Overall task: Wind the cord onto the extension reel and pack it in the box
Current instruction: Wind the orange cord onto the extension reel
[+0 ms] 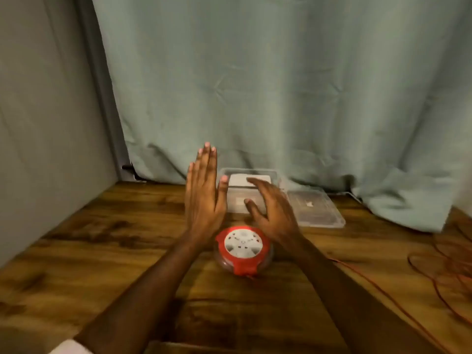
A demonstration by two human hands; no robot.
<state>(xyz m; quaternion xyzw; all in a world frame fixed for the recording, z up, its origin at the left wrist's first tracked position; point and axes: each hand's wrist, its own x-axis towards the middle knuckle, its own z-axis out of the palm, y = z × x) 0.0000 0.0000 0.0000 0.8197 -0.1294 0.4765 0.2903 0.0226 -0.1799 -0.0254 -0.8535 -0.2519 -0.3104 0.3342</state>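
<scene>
A round red extension reel with a white socket face lies flat on the wooden table. Its orange cord runs off to the right and lies in loose loops near the table's right edge. Behind the reel stands a clear plastic box with something white inside. My left hand is raised above the table, flat, fingers together, holding nothing. My right hand hovers beyond the reel with fingers spread and empty, partly covering the box.
A clear plastic lid lies flat to the right of the box. A grey-green curtain hangs along the back of the table. A grey wall closes the left side.
</scene>
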